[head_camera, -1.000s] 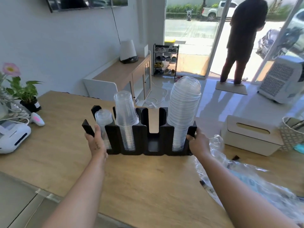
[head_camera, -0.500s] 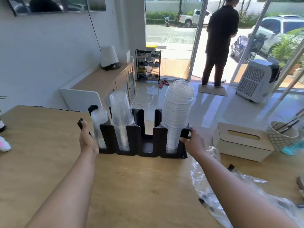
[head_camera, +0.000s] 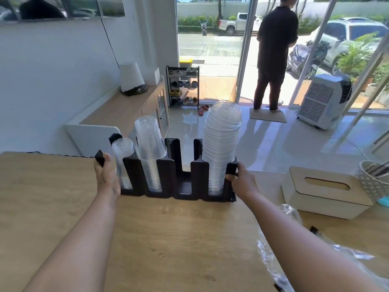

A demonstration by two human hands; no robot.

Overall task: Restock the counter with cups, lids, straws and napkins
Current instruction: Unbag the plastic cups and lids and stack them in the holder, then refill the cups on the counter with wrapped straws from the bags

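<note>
A black slotted cup organizer (head_camera: 183,186) stands on the wooden counter (head_camera: 168,239) near its far edge. From left to right it carries a short stack of clear cups (head_camera: 123,157), a taller stack of clear cups (head_camera: 150,144), a slot with nothing in it, and a tall stack of clear dome lids (head_camera: 222,140). My left hand (head_camera: 106,175) grips the organizer's left end. My right hand (head_camera: 242,178) grips its right end wall.
A white tissue box with a wooden lid (head_camera: 324,192) sits to the right, beside a patterned holder with dark straws (head_camera: 372,182). Crumpled clear plastic wrap (head_camera: 294,249) lies under my right forearm. A person (head_camera: 273,53) stands at the open door beyond the counter.
The view has swung right and upward, so the plant and white device at the left left the frame. Both hands stay on the organizer's ends; it sits a little closer to the tissue box.
</note>
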